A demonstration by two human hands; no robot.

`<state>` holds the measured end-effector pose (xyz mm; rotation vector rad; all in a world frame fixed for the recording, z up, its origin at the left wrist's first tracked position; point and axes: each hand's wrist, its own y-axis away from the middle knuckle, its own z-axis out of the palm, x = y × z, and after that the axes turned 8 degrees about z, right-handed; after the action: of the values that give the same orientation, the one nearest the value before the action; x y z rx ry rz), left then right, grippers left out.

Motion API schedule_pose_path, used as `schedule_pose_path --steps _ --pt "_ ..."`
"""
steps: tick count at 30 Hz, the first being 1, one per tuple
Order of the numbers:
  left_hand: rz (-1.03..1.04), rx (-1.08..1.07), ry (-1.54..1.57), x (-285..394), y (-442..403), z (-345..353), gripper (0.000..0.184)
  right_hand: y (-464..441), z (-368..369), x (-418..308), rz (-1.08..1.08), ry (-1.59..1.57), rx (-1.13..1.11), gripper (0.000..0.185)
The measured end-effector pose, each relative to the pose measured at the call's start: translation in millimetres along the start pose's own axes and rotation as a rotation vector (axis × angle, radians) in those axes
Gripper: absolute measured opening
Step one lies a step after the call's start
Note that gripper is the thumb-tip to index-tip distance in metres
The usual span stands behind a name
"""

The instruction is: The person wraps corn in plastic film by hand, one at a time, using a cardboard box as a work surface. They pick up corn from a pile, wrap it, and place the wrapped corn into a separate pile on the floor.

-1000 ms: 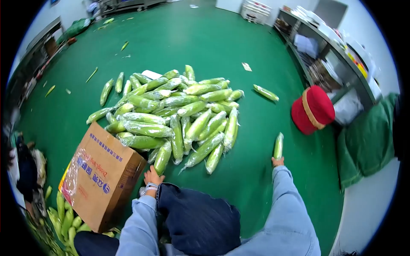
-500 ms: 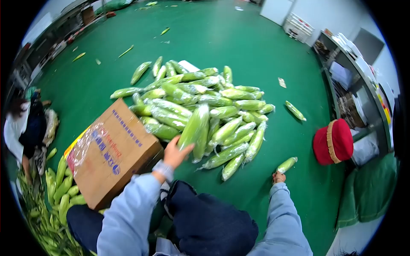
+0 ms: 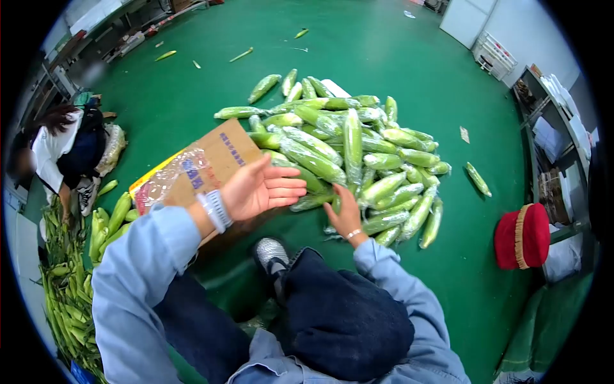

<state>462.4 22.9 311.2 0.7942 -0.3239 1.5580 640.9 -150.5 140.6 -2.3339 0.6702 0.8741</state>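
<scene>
Pale blue sleeves run down to your wrists, and your left hand lies palm up, fingers stretched out, holding nothing. Your right hand is at the near edge of the pile of film-wrapped corn, thumb parted from forefinger; I cannot tell whether it grips anything. Just beyond its fingertips, one wrapped ear points away from you. The pile sits in front of your shoe, probably so both hands can reach it, and the carton at its left likely fences that side. A single ear lies apart on the right.

Half a second ago, your left hand gripped an ear and your right held another well to the right; now the left is empty and the right has crossed to the pile.
</scene>
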Motion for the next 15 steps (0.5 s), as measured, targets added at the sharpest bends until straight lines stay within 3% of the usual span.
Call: schedule_pose_path --steps 3,7,10,15 --pt "0.156 -0.060 0.305 23 72 40 0.074 -43 47 -22 -0.206 0.197 -0.123 0.065" --pt "0.339 -0.127 0.294 24 149 65 0.078 -63 73 -34 -0.131 0.496 -0.014 0.062" --pt "0.414 -0.154 0.333 18 180 61 0.078 -65 68 -34 -0.161 0.338 0.036 0.054" --pt "0.484 -0.249 0.350 19 216 47 0.077 -69 49 -14 0.093 -0.043 0.277 0.052"
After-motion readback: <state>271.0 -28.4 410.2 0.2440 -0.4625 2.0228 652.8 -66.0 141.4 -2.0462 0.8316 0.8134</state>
